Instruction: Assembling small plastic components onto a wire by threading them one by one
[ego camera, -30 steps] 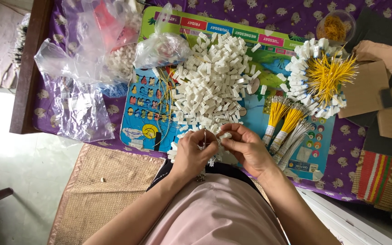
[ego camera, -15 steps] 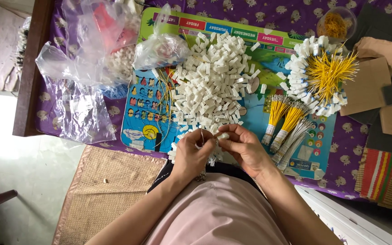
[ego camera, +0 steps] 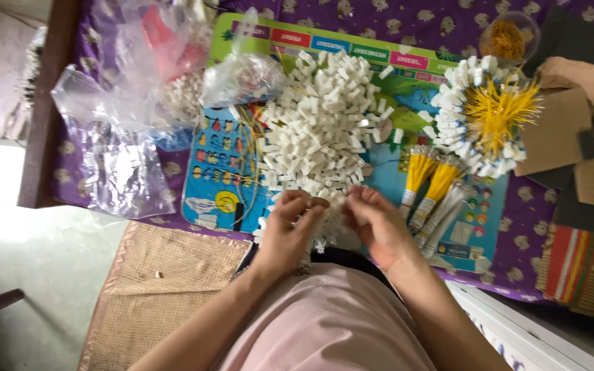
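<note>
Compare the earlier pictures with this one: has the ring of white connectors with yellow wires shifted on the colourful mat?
No. The ring of white connectors keeps its place at the colourful mat's right edge, above the yellow wire bundles.

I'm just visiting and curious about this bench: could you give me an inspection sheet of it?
Surface: purple patterned cloth under a colourful printed mat.
Job's things: heap of small white plastic blocks.
Clutter: clear plastic bags; ring of white blocks with yellow wires; brown cardboard.
Fingers: left hand and right hand pinch small white pieces between them.
Cables: yellow wire bundles.
Surroundings: woven straw floor mat.
</note>
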